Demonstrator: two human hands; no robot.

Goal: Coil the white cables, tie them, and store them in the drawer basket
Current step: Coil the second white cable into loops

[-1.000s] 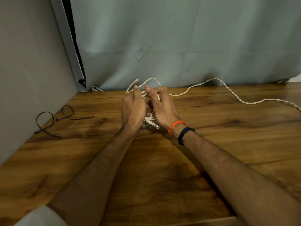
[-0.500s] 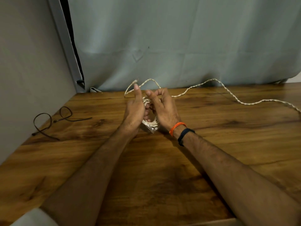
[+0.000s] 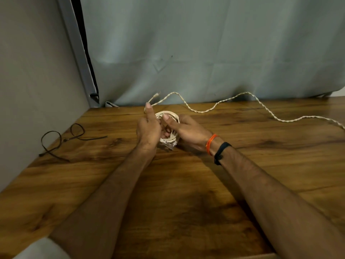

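A small coil of white cable (image 3: 169, 114) is held upright between both hands, just above the wooden table (image 3: 186, 202). My left hand (image 3: 148, 129) grips the coil's left side, with its thumb raised. My right hand (image 3: 188, 131) holds the right side, thumb pressed over the top loops. A short free end with a plug (image 3: 156, 95) sticks up behind my left thumb. A long twisted white cable (image 3: 270, 113) trails from near the hands across the table to the right edge. The drawer basket is not in view.
Two dark looped cable ties (image 3: 61, 139) lie on the table at the left, near a grey wall (image 3: 28, 90). A pale curtain (image 3: 205, 43) hangs behind the table's back edge.
Both hands have lowered slightly with the coil. My right fingers, earlier stretched upward, now curl round the coil, so more of its loops show.
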